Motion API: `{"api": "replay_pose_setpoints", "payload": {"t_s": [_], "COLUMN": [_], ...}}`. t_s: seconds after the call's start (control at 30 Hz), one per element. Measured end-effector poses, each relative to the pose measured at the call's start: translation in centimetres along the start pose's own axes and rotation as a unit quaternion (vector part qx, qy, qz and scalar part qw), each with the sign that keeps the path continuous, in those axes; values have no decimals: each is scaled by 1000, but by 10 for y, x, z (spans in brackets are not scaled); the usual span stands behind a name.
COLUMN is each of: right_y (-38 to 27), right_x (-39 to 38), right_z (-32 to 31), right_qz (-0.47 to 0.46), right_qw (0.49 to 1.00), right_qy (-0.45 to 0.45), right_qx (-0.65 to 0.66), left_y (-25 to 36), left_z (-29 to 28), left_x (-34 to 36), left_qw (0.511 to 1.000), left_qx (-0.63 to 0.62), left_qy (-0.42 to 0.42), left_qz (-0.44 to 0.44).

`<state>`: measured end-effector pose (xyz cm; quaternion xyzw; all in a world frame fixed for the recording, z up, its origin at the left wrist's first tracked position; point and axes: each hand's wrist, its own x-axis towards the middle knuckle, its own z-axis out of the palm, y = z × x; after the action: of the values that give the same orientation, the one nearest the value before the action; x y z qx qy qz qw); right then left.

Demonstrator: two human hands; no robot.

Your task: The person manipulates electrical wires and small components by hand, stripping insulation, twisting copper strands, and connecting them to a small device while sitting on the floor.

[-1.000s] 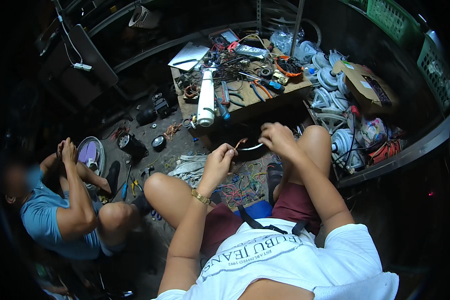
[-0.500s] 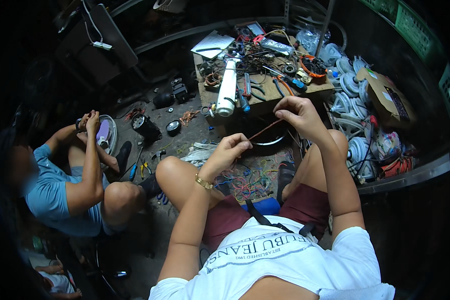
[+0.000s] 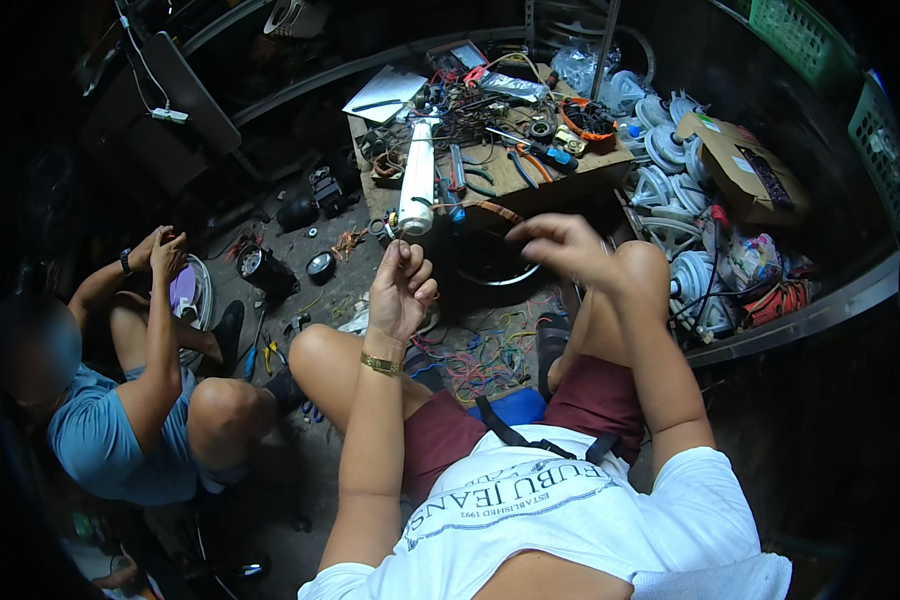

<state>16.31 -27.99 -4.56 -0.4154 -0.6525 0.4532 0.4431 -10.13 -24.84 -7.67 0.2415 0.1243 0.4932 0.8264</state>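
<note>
My left hand [image 3: 402,290] is raised in front of the bench with thumb and fingers pinched together. A thin copper-coloured wire [image 3: 498,211] arcs from near those fingertips toward my right hand [image 3: 570,252]. That right hand is smeared by motion, its fingers pointing left just below the wire's far end; whether they touch it I cannot make out. Right behind my left fingertips, a white cylinder [image 3: 420,175] lies on the wooden bench [image 3: 580,165]. Pliers with dark green handles [image 3: 480,182] and orange-handled pliers [image 3: 526,168] rest beside it.
Tangled dark wires [image 3: 470,115] and a paper sheet [image 3: 385,92] cover the bench back. White plastic wheel-like parts [image 3: 660,145] and a cardboard box [image 3: 740,170] pile up at right. Colourful wire scraps [image 3: 490,360] litter the floor between my feet. A co-worker [image 3: 120,400] sits at left.
The wire was stretched straight between both hands; now it curves upward. My left hand has turned upright and moved left. My right hand has dropped lower and blurs. The view has shifted slightly.
</note>
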Motion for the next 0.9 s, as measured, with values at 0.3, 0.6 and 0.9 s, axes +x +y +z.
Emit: {"api": "replay_pose_setpoints", "payload": {"t_s": [0.3, 0.6, 0.9], "right_y": [56, 66, 50], "right_x": [-4, -25, -29], "right_z": [117, 154, 100], "right_qz": [-10, 148, 126], "right_qw": [982, 913, 960], "right_qy": [15, 17, -59], "right_qx": [186, 379, 242], "left_y": [-16, -17, 23], "left_z": [-1, -16, -53], "left_x": [-3, -2, -12], "left_qw": [944, 933, 983], "left_qx": [-323, -353, -140], "left_qy": [-11, 53, -28], "left_qz": [-69, 33, -119]}}
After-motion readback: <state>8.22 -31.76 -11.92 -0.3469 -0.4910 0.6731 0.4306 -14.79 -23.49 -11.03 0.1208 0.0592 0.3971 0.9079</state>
